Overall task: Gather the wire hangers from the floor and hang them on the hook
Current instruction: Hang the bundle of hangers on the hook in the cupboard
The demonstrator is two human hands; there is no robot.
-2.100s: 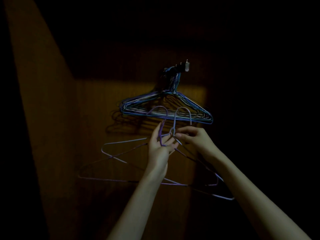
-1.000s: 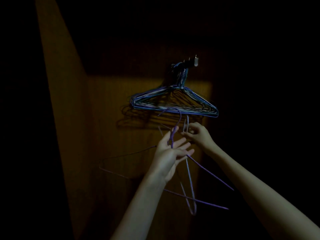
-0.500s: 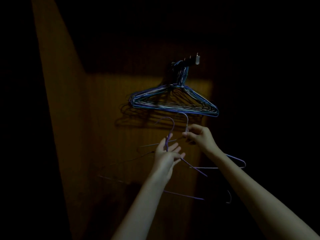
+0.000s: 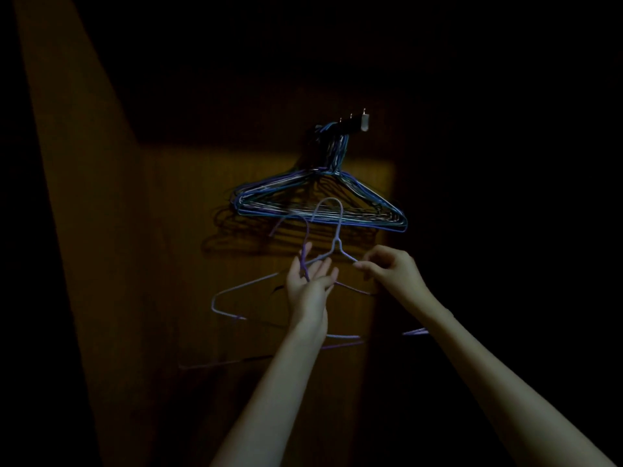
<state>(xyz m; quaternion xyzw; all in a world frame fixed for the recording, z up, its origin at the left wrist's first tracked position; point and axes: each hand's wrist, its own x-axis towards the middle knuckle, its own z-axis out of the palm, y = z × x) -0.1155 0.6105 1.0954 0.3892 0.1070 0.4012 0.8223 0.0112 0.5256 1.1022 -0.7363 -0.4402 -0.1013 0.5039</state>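
Two purple wire hangers held up in front of a dim wooden panel (image 4: 161, 264), just below a hanging bundle of hangers (image 4: 320, 203). Bundle strung on a wall hook (image 4: 354, 124) near the top of the lit patch, necks gathered dark under the hook, triangles fanned out slightly, blue and purple wire. Shadows of the bundle thrown on the wood to the lower left.

Left hand (image 4: 308, 284) raised palm-up with fingers mostly straight, the twisted neck of the darker purple hanger (image 4: 305, 257) lying across palm and fingers, thumb alongside it (whether thumb actually clamps the wire cannot be told in this light). Curved top of that hanger arcing up and left, overlapping the lower bar of the bundle. Body of it barely visible low down, a faint line across the panel.

Right hand (image 4: 392, 269) with fingers curled, thumb and forefinger pinching the right shoulder wire of the paler lilac hanger (image 4: 222, 298) just beside its neck. Hook of the lilac hanger standing upright between both hands, its tip reaching in front of the bundle's bottom bars. Left shoulder running down and left to a rounded corner, bottom bar passing behind the left forearm; right end showing past the right forearm.

Both forearms bare, reaching up from the bottom edge. Rest of the surroundings black.
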